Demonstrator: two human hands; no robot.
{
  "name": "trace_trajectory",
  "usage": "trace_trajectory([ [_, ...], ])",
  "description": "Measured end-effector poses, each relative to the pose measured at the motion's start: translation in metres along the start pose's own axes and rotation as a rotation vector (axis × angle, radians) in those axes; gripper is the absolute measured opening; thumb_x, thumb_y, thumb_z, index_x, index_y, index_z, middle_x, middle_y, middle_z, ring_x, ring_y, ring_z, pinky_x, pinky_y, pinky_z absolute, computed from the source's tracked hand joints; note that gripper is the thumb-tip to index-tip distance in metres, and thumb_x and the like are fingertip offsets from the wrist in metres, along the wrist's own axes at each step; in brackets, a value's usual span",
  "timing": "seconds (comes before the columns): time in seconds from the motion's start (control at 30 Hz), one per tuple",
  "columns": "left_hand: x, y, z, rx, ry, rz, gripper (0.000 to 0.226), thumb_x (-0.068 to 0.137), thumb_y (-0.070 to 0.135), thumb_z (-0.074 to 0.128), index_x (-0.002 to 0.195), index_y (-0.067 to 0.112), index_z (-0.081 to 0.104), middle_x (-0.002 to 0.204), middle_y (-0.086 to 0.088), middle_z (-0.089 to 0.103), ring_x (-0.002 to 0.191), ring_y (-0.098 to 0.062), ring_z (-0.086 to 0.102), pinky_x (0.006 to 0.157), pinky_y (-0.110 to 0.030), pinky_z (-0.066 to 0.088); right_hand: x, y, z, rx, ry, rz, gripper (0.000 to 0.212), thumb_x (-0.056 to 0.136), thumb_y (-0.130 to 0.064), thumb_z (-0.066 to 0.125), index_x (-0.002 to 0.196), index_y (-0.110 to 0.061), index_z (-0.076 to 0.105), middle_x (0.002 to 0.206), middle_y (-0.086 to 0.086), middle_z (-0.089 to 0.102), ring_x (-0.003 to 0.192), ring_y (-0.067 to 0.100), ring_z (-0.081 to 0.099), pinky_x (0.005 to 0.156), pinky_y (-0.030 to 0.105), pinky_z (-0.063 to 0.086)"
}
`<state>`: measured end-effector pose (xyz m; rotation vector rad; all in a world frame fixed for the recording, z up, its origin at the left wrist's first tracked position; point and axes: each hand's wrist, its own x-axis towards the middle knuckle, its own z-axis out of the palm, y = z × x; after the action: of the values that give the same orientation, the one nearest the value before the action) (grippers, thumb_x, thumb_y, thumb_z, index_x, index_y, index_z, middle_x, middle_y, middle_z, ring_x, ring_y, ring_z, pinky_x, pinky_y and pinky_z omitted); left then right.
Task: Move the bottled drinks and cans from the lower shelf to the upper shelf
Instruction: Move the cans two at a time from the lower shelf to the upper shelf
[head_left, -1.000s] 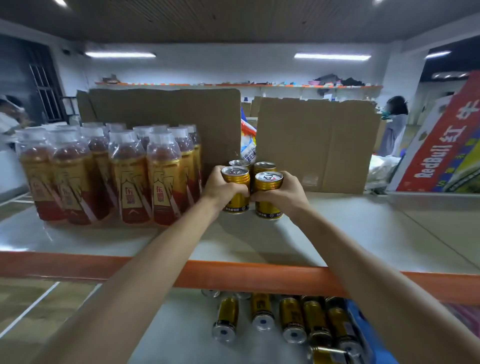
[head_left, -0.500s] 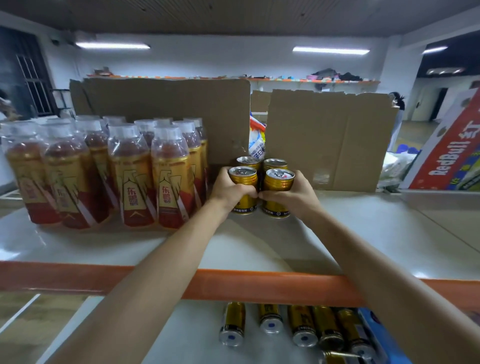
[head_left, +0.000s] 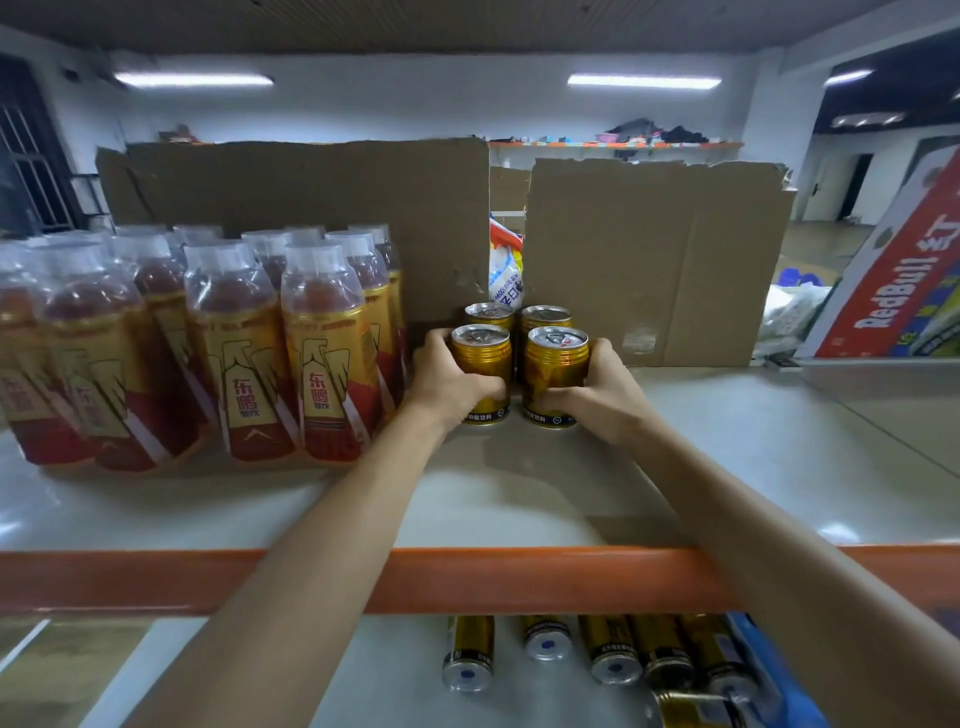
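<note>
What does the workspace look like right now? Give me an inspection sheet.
Surface: upper shelf, pale and glossy, with an orange beam along its front; lower shelf beneath.
Job's things: front left can and front right can upright on the upper shelf, back cans behind them; bottles to their left; lying cans on the lower shelf.
Clutter: cardboard sheets at the back, white bag in their gap, red box at right.
Grips: left hand holds the front left can; right hand holds the front right can.
Cables: nothing seen.
Surroundings: ceiling lights, wall shelf.
</note>
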<state>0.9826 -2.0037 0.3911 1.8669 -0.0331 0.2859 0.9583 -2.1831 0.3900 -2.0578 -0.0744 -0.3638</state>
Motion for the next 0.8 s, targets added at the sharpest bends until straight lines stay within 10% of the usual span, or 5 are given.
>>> trace_trajectory([
  [0.8, 0.005, -0.0034, 0.0016, -0.008, -0.003, 0.101, 0.082, 0.043, 0.028, 0.08, 0.122, 0.021, 0.058, 0.108, 0.002, 0.068, 0.097, -0.018, 0.066, 0.09, -0.042, 0.055, 0.0059, 0.0095, 0.0017, -0.199, 0.079, -0.145, 0.058, 0.068, -0.032, 0.088, 0.115, -0.011, 0.059, 0.111, 0.005, 0.063, 0.101, 0.021, 0.059, 0.085, 0.033, 0.05],
])
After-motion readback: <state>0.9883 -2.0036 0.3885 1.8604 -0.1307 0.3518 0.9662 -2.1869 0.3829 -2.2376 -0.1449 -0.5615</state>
